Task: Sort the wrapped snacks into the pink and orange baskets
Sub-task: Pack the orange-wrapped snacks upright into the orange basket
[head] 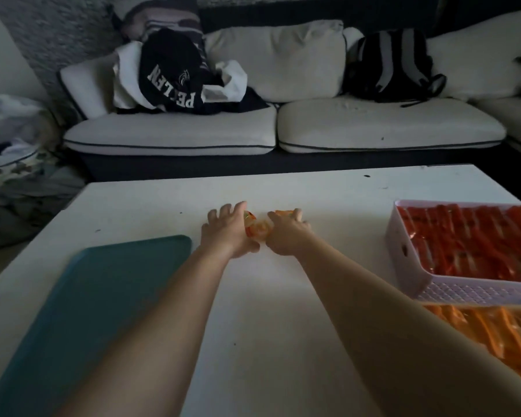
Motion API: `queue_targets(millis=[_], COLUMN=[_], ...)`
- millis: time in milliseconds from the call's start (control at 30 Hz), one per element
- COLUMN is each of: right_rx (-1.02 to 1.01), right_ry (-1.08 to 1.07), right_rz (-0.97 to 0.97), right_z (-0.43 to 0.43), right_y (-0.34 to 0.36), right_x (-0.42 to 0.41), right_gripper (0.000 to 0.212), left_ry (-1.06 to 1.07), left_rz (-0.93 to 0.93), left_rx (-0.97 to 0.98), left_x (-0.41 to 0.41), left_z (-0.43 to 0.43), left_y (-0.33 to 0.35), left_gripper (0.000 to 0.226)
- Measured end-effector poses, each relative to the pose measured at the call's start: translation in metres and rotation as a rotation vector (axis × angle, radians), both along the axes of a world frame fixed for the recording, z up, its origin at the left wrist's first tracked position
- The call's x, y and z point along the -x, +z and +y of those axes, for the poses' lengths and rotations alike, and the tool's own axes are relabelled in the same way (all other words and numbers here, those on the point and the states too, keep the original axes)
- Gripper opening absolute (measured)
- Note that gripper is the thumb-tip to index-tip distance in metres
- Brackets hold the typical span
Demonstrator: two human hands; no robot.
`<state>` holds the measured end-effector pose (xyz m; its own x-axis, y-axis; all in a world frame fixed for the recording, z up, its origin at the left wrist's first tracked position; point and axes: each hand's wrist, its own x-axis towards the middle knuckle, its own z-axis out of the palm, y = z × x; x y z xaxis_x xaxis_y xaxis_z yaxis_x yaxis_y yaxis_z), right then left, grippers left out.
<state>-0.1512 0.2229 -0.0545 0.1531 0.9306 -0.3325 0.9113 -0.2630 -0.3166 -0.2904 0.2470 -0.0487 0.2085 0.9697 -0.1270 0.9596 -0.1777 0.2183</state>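
Our two bare forearms reach forward from the bottom edge over the white tabletop (151,206), which fills most of the view. Beyond its far edge stands a white-cushioned sofa (283,130) carrying a dark lettered garment (169,73) on the left and a black backpack (388,67) on the right.

On the tabletop's near left lies a flat teal tray (97,296). At the right edge sits the pink basket (463,293), packed with red wrapped snacks (469,236) lying in rows. Just nearer to us, touching its front wall, lies a bed of orange wrapped snacks (478,332); we cannot clearly make out the basket beneath them.

Near the middle of the tabletop, well apart from the pink basket, our hands meet around the loose snacks (257,228), a small orange-and-clear heap. Our left hand (226,233) cups the heap's left side, fingers spread and bent, thumb tucked in at the near side. Our right hand (286,236) curls its fingers over the orange wrappers on the right.
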Motion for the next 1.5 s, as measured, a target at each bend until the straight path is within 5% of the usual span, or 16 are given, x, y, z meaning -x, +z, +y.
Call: queue_targets(millis=[100, 267, 333, 500, 667, 767, 933, 1067, 1233, 1500], right_rx=[0.010, -0.123, -0.132, -0.195, -0.244, -0.331, -0.484, -0.421, -0.370, -0.491], right_ry=[-0.056, -0.054, -0.062, -0.235, -0.360, -0.326, -0.341, -0.277, -0.347, -0.304], right_rz=[0.009, 0.039, 0.129, 0.630, 0.961, 0.910, 0.578, 0.247, 0.130, 0.163], right_z=[0.017, 0.003, -0.010, -0.079, -0.178, -0.234, -0.310, -0.342, -0.358, -0.352], right_y=[-0.021, -0.022, -0.015, 0.022, 0.077, 0.100, 0.108, 0.102, 0.098, 0.093], right_x=[0.006, 0.011, 0.011, 0.004, -0.030, -0.067, -0.124, -0.168, -0.201, -0.212], right_gripper=[0.065, 0.055, 0.046, 0.030, 0.041, 0.021, 0.016, 0.016, 0.047, 0.038], left_ry=[0.003, 0.029, 0.065, 0.238, 0.175, 0.136, -0.022, -0.166, -0.136, -0.201], left_rz=[0.051, -0.095, -0.164, -0.646, -0.992, -1.081, -0.956, -0.560, -0.426, -0.336], left_rx=[0.121, -0.012, 0.017, 0.296, 0.533, 0.547, 0.385, 0.197, 0.141, 0.030], left_x=[0.003, -0.003, -0.003, -0.005, -0.029, -0.071, -0.154, -0.185, -0.173, -0.174], left_z=[0.024, 0.006, -0.009, -0.071, -0.161, -0.210, -0.269, -0.300, -0.290, -0.312], left_y=[-0.017, -0.025, -0.023, 0.008, 0.051, 0.076, 0.085, 0.086, 0.082, 0.067], left_gripper=[0.096, 0.044, 0.048, 0.053, 0.019, 0.031, 0.089, 0.063, 0.111, 0.084])
